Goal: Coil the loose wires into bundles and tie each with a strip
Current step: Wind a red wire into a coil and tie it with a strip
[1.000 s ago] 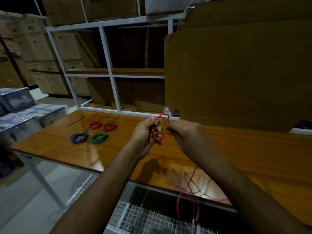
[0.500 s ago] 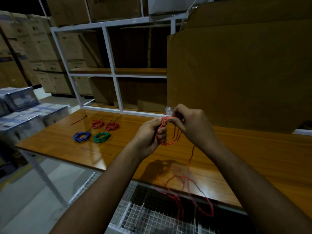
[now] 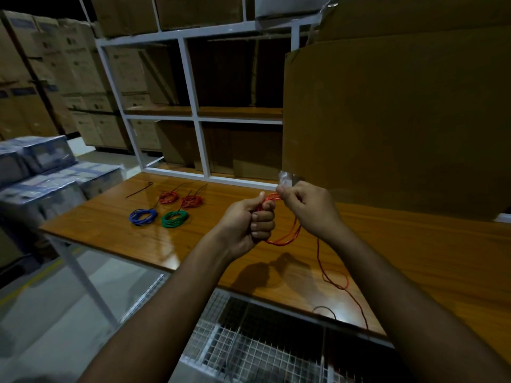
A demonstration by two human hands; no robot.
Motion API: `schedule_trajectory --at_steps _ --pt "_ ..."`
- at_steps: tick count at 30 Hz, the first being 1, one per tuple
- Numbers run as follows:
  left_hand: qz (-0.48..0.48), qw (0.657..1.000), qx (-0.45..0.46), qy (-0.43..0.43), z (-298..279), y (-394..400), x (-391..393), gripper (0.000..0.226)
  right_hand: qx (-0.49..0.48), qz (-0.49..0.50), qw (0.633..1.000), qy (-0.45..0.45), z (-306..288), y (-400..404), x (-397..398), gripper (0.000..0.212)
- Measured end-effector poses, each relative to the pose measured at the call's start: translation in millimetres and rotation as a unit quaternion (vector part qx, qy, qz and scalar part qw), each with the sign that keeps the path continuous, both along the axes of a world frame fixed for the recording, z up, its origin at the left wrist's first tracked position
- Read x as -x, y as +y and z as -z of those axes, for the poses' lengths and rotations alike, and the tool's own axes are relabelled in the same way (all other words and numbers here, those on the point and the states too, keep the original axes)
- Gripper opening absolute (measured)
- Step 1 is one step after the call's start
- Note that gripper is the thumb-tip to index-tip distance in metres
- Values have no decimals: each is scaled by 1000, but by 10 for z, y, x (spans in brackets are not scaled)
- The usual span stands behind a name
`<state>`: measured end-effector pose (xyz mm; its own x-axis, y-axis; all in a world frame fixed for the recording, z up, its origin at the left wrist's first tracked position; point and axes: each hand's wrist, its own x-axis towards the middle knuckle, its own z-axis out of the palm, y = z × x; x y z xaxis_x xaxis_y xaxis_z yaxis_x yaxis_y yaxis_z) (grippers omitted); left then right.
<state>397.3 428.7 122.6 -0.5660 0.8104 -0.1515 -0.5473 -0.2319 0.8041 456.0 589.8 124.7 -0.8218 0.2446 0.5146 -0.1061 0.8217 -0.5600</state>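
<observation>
My left hand grips a partly wound coil of red wire above the wooden table. Just to its right, my right hand pinches the same wire at the top of the loops. The wire's loose tail hangs from my right hand and trails over the table's near edge. On the far left of the table lie finished bundles: a blue one, a green one and two red ones. A dark strip lies beyond them.
A large cardboard sheet leans upright behind the table on the right. A white shelf frame stands at the back. Wrapped boxes are stacked at the left. A wire mesh rack sits below the table's near edge.
The coil has turned and its loops now hang below my hands. My right hand has brought the wire up to the top of the coil. The loose tail has grown shorter.
</observation>
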Motion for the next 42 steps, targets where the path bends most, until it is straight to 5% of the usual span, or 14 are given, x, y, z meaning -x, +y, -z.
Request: schedule_trajectory --at_steps 4,7,10,23,27,30,34,37,40,42 --pt "-16 1000 -13 -17 6 -54 31 42 226 -122 958 -126 64 78 -94 49" --pt "-33 999 -16 -20 -3 -85 58 43 430 -268 827 -244 391 390 -183 29" --pt "-38 999 -8 -17 25 -70 54 42 559 -328 723 -239 721 546 -257 47" --pt "-83 995 29 40 -49 20 81 40 368 -326 808 -324 820 415 -346 18" --pt "-87 981 98 141 -52 -31 114 37 431 -233 855 -172 544 370 -311 17" --pt "-40 987 97 123 -57 -99 153 36 498 -116 858 -41 458 444 -181 17" --pt "-27 999 -12 37 -192 -204 198 33 343 -105 925 -124 613 705 -166 17" --pt "-80 996 -43 24 -294 -277 267 33 410 -186 865 -222 850 871 -296 37" --pt "-122 991 -39 40 -330 -286 301 38 504 -211 803 -238 1085 883 -358 34" --pt "-144 987 -18 73 -329 -249 300 39 518 -152 815 -212 1136 731 -352 21"
